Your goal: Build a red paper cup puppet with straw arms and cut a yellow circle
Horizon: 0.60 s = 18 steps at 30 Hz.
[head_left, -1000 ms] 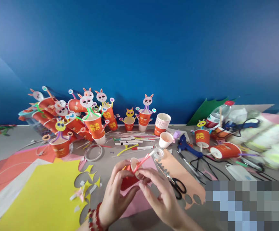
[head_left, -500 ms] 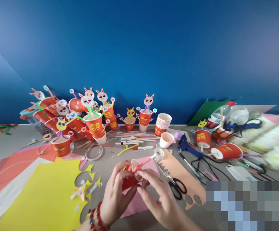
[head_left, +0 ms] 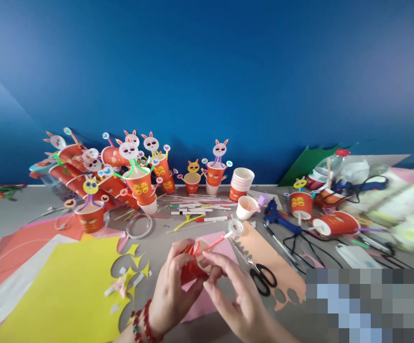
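Note:
My left hand is wrapped round a red paper cup, tilted so that its mouth turns toward my right hand. A thin pink-red strip with a white end sticks out of the cup's mouth. The fingers of my right hand are bent at the rim, closed on the strip's lower part; the fingertips are partly hidden inside the cup. Under both hands lies a pink paper sheet. Black-handled scissors rest on orange paper to the right.
Decorated red cups with animal faces crowd the back left. A cup stack and an upright white-rimmed cup stand behind my hands. Yellow paper covers the left. A blue glue gun and cables lie right.
The strip has shifted at the cup's mouth, and a pink-red loop now shows by the left fingers. My right fingers have moved slightly at the rim. The cup stays in my left hand.

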{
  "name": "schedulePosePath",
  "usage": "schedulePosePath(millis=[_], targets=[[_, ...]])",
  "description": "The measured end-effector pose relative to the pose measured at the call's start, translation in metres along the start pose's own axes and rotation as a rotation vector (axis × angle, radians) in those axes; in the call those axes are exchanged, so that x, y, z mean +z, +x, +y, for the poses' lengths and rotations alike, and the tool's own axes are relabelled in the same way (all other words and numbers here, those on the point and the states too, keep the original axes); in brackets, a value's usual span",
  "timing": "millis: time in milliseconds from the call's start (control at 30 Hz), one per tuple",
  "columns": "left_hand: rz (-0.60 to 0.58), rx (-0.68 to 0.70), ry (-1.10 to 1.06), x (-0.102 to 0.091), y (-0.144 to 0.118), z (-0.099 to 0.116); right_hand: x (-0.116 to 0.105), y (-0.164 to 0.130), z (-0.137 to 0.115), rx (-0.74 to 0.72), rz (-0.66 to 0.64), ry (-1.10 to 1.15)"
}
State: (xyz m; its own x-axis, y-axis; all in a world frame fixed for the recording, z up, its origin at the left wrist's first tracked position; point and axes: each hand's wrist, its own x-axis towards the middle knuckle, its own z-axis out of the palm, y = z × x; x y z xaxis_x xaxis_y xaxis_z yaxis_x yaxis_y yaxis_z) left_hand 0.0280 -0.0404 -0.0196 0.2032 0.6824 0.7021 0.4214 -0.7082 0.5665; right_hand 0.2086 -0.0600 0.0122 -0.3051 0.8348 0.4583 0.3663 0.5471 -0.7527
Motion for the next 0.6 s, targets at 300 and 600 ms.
schedulePosePath(millis=[300,600], targets=[[-0.049,-0.107,-0.137,-0.0007,-0.0005,0.0023,-0.001,0.0018,-0.0037,-0.091,0.066,-0.045],[-0.14,-0.052,-0.206,0.0018,-0.0005,0.0047,-0.0053,0.0021,-0.0071,-0.035,-0.026,0.059]])
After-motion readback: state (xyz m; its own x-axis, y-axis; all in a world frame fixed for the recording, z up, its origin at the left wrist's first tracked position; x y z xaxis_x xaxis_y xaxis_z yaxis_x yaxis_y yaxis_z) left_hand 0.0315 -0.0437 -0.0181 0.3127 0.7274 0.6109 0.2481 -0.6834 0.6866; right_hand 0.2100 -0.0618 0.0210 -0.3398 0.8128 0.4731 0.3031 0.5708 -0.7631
